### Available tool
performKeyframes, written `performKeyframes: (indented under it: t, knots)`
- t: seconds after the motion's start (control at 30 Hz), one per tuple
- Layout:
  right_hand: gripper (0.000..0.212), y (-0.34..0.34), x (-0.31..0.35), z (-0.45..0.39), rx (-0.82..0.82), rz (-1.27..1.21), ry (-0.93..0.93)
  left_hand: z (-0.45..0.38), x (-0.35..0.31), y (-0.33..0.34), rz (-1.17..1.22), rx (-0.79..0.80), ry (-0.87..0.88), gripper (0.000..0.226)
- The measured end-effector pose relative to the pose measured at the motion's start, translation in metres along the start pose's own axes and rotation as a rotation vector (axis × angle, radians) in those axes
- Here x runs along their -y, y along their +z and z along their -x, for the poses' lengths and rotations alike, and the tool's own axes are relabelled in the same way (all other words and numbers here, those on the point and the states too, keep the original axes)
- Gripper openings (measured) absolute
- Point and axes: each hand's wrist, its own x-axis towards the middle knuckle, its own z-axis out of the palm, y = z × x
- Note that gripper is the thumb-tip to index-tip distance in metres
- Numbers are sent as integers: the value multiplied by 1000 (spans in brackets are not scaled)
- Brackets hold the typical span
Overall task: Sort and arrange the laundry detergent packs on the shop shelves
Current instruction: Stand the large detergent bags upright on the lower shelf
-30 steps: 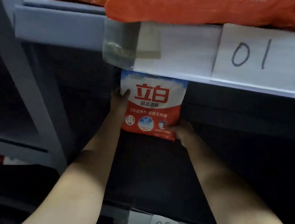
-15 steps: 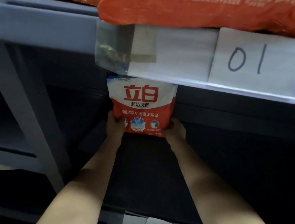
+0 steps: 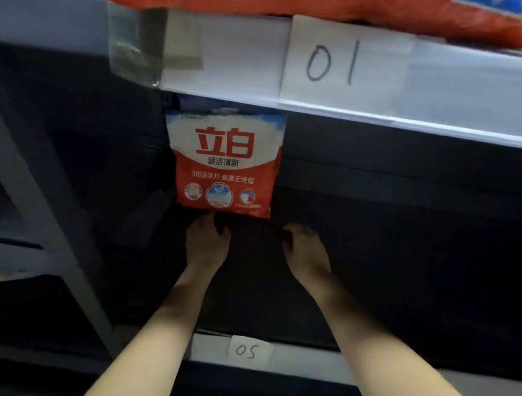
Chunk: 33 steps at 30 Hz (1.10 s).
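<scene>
Both hands have let go of the detergent pack (image 3: 224, 160) since a moment ago: the left hand (image 3: 205, 244) and right hand (image 3: 304, 251) now sit just below its bottom edge, fingers loosely curled and holding nothing. The glossy, soft rectangular pouch, white above and red below with red lettering, stands upright deep on the dark shelf (image 3: 409, 292), beneath the grey metal rail labelled "01" (image 3: 346, 61).

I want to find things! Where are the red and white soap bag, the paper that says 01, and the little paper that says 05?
Red and white detergent pack (image 3: 224, 160), head view: printed front.
White paper label 01 (image 3: 345, 65), head view: middle, between the digits.
Small white label 05 (image 3: 247, 351), head view: centre, on the digits.
</scene>
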Motion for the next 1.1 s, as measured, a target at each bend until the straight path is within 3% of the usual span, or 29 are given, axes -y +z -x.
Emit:
performKeyframes:
  t: [0.23,0.4,0.47,0.77,0.93,1.1]
  knots:
    - [37,-35,-50,80,27,146,-56,89,-48,37,-368,142,476,36]
    - [36,-80,-90,142,81,183,7,153,-97,55,-577,285,626,39]
    - [35,-99,-103,165,10,188,-1,176,-116,58,-584,293,715,39]
    - [30,-224,-108,247,-299,259,-222,252,-208,0,-364,-73,1127,18]
    - [24,-314,-87,263,-592,266,-363,266,-271,-59,-228,-272,1318,28]
    - [31,-395,-74,240,-806,200,-404,251,-335,-109,-145,-516,1414,28]
